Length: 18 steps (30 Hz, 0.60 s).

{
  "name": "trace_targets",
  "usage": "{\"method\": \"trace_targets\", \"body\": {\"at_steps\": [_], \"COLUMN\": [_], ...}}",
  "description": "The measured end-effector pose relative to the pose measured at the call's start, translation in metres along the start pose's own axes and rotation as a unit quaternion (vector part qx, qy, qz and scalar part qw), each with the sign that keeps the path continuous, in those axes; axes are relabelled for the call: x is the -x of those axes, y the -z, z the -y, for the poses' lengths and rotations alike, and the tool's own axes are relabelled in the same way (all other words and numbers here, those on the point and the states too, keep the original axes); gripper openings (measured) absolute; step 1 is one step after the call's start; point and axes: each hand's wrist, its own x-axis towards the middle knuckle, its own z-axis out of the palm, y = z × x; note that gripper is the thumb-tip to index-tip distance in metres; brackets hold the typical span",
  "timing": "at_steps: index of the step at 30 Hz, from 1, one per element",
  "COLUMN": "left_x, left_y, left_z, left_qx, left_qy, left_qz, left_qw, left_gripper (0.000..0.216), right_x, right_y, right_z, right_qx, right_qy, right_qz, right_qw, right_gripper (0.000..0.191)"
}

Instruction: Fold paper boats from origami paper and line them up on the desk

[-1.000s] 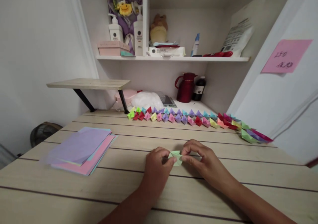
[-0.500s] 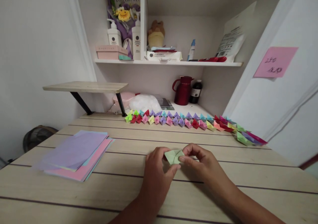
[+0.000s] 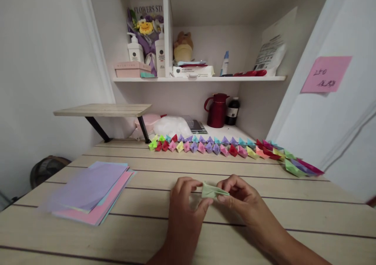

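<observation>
A small piece of folded light green paper (image 3: pixel 209 191) is held between my two hands, a little above the wooden table (image 3: pixel 141 241). My left hand (image 3: pixel 186 202) pinches its left side, with the index finger at the upper corner and the thumb at the lower edge. Its right end sits between the thumb and fingers of my right hand (image 3: pixel 239 194). Layers show along its right part, where the folds stand slightly apart. Beyond the hands, several small folded paper boats (image 3: pixel 201 147) in many colours stand in two rows.
Left of my hands lies a stack of coloured paper sheets (image 3: pixel 91 186), purple on top. Behind it stands a small raised shelf (image 3: pixel 102 110) on black legs. A dark red jug (image 3: pixel 217 110) and a dark bottle (image 3: pixel 232 111) stand at the back. Larger paper boats (image 3: pixel 295 168) rest at the far right.
The green paper has turned from a flat diamond to a narrower shape with its layers showing. Both hands have shifted slightly right, and the whole view has moved a little.
</observation>
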Motion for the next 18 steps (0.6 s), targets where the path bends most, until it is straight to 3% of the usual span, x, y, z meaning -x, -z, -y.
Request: {"method": "trace_targets", "body": {"at_steps": [6, 13, 18], "left_x": [0.001, 0.002, 0.003], "left_y": [0.006, 0.014, 0.012], "left_z": [-0.003, -0.007, -0.006], "left_qx": [-0.016, -0.125, -0.212], "left_qy": [-0.075, -0.254, -0.316], "left_qz": [0.057, 0.040, 0.029], "left_qw": [0.995, 0.958, 0.924], "left_gripper": [0.020, 0.019, 0.023], "right_x": [0.004, 0.006, 0.009], "right_y": [0.002, 0.002, 0.002], "right_z": [0.008, 0.012, 0.008], "right_qx": [0.139, 0.299, 0.394], "right_qy": [0.084, 0.172, 0.251], "right_qz": [0.062, 0.020, 0.006], "right_qw": [0.985, 0.938, 0.884], "right_gripper": [0.010, 0.018, 0.039]}}
